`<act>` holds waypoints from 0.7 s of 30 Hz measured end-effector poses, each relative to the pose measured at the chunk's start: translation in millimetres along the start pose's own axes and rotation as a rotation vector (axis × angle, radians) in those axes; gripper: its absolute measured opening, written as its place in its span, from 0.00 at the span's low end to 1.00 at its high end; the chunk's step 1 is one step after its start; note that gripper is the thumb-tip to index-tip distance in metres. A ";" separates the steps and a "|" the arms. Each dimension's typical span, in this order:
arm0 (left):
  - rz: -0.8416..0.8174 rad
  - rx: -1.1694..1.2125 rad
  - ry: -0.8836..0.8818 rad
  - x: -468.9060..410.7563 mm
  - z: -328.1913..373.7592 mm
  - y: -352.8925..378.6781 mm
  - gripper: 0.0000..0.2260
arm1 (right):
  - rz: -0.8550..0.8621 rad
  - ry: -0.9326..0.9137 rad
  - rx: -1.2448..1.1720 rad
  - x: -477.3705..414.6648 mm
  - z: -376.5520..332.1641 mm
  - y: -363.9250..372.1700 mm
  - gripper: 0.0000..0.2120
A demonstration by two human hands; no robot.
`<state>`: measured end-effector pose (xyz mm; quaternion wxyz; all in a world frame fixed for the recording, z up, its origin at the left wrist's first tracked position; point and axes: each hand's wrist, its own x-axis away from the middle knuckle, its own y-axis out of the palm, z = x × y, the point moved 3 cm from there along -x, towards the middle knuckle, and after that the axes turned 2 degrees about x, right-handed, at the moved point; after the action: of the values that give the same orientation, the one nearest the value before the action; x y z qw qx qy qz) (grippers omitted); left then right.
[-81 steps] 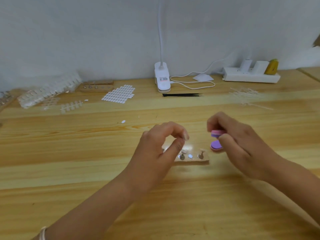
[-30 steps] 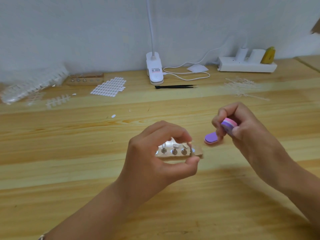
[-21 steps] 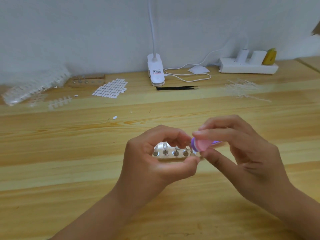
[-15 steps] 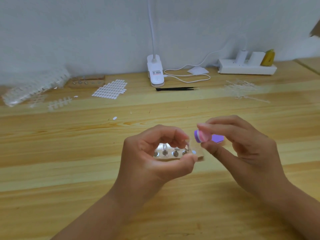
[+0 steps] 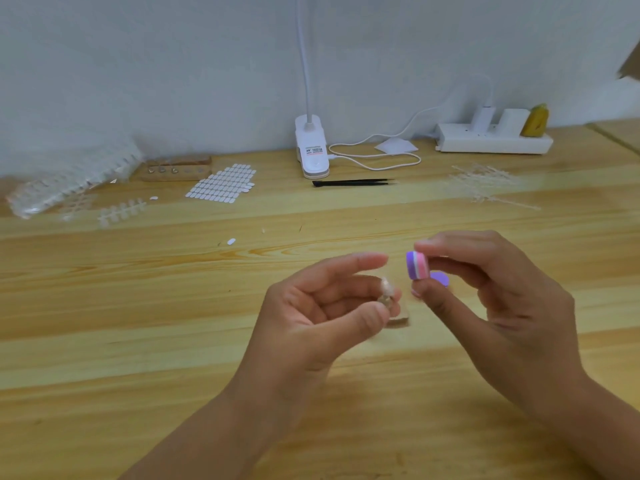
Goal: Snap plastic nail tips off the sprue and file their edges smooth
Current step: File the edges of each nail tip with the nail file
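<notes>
As I watch the head feed, the pine counter (image 5: 138, 341) fills most of it, smooth planks streaked with amber grain. Both hands hover near its middle, the left hand (image 5: 329, 306) and the right hand (image 5: 502, 306) close together but not touching. Along the back wall lie a crinkled clear bag of nail tips (image 5: 69, 181), a boxy white power strip (image 5: 491, 142), a white lamp clamp (image 5: 311, 150), a sheet of small oval tabs (image 5: 221, 183), a tangle of thin clear sprues (image 5: 485, 185) and slim black tweezers (image 5: 349, 182). Smaller still, the right hand's forefinger and thumb pinch a stubby file block (image 5: 417, 265), layered purple, white and pink. The left hand's thumb and curled fingers pinch a tiny clear nail tip (image 5: 386, 289), blurred, just left of the block, forefinger straight above it.
</notes>
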<state>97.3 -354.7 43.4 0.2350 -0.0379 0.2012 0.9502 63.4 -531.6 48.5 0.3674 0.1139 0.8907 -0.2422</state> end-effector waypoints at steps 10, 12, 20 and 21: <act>0.118 -0.041 -0.009 4.3 -2.6 1.9 0.09 | -0.029 -0.318 0.191 5.5 -10.8 5.7 0.13; 0.121 -0.035 -0.003 4.5 -2.5 3.0 0.08 | -0.019 -0.332 0.246 3.8 -5.9 4.1 0.14; 0.064 -0.066 -0.037 4.7 -6.6 3.7 0.08 | -0.012 -0.392 0.258 5.4 -7.4 3.2 0.11; 0.067 -0.058 -0.039 4.5 -7.0 3.5 0.07 | -0.014 -0.389 0.286 5.0 -3.9 2.0 0.12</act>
<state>91.6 -358.4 37.5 0.2058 -0.0196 0.1703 0.9635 58.4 -527.8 46.7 0.5106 0.1100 0.7606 -0.3856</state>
